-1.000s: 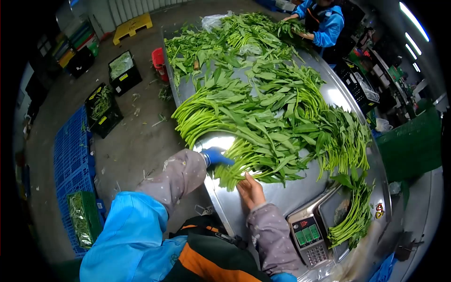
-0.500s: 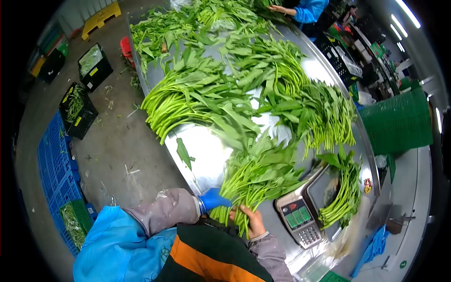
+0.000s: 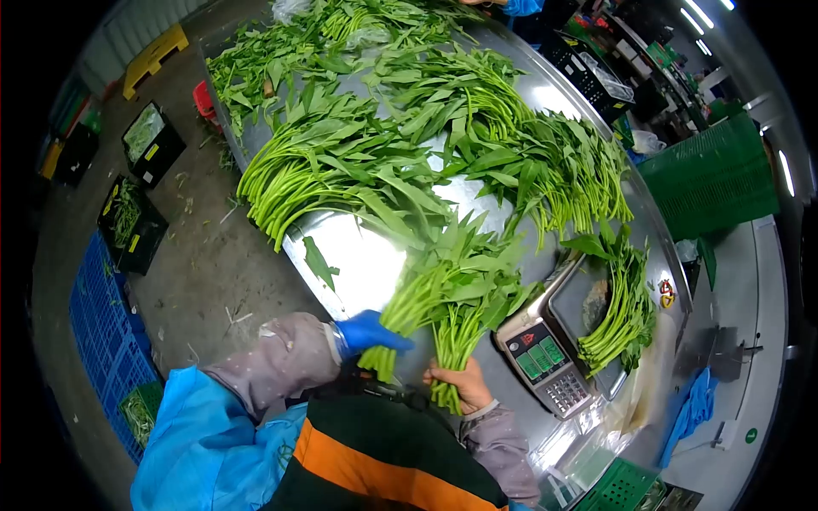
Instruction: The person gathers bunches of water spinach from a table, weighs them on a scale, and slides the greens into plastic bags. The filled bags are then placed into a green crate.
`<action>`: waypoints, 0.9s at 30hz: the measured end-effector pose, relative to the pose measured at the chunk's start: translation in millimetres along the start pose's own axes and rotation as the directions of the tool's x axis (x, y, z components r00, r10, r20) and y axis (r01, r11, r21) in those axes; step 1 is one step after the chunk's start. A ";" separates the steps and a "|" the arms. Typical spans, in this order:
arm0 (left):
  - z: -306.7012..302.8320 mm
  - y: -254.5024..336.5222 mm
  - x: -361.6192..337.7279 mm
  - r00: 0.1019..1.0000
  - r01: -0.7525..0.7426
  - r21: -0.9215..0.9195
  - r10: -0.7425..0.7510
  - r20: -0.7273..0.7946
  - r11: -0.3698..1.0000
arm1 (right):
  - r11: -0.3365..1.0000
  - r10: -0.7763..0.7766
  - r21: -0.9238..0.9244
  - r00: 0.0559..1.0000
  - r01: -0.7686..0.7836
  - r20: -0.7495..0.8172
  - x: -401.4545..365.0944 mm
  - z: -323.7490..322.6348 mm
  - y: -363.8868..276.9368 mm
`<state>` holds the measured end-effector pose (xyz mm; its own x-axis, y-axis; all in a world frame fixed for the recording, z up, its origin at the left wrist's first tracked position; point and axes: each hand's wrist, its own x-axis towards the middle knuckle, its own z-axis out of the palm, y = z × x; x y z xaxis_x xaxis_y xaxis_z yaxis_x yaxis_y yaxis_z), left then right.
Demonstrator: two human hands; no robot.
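My left hand (image 3: 372, 334), in a blue glove, is closed around the stems of a bunch of water spinach (image 3: 411, 300). Bare, my right hand (image 3: 464, 386) grips the lower stems of a smaller bunch (image 3: 458, 339) just to its right. The stem ends of the two bunches are apart, while their leaves overlap above. To the right of my right hand stands a digital scale (image 3: 545, 366) with lit green displays. Another water spinach bunch (image 3: 615, 324) lies on its weighing plate.
Larger heaps of water spinach (image 3: 315, 175) cover much of the metal table (image 3: 354, 255). Black crates (image 3: 132, 223) and a blue pallet (image 3: 106, 315) are on the floor at left. A green crate (image 3: 622, 487) sits at lower right. Part of another person's sleeve (image 3: 521, 7) shows at the far end.
Both hands were together at one bunch; now its stems are parted in two. My left hand has moved slightly up and left, my right hand slightly right. The view has shifted.
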<state>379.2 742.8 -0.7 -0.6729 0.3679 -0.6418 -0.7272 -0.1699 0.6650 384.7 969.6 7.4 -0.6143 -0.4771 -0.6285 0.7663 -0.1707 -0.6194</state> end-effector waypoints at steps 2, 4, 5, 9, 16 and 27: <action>-19.5 4.8 -4.0 0.995 0.096 -0.113 -0.092 0.040 0.989 | 0.993 0.052 0.106 0.997 -0.058 0.055 -7.8 -17.5 -0.7; -41.1 26.3 -11.7 0.993 0.103 -0.248 -0.114 -0.029 0.963 | 0.985 0.152 -0.087 0.988 -0.148 0.042 -21.2 -34.2 -3.7; -46.2 42.6 -20.3 0.996 0.047 -0.354 -0.071 -0.055 0.934 | 0.967 0.196 -0.171 0.980 -0.187 0.040 -37.4 -39.4 -15.9; -63.8 70.2 -23.0 0.965 -0.263 -0.462 0.234 -0.120 0.847 | 0.866 0.110 -0.482 0.991 -0.136 -0.082 -126.7 -54.4 -110.9; 2.8 41.7 18.7 0.939 -0.336 -0.247 0.304 -0.160 0.909 | 0.711 -0.701 -0.251 0.633 0.657 -0.328 -156.4 -98.5 -219.9; 39.4 -25.7 39.1 0.979 -0.141 -0.142 0.117 -0.165 0.980 | 0.853 -0.515 -0.255 0.648 0.456 -0.562 -64.1 -193.7 -171.2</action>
<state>376.9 797.5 -27.8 -0.7666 0.1897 -0.6135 -0.6367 -0.3480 0.6881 256.5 1196.3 62.5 -0.8980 0.2628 -0.3528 0.3251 -0.1439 -0.9347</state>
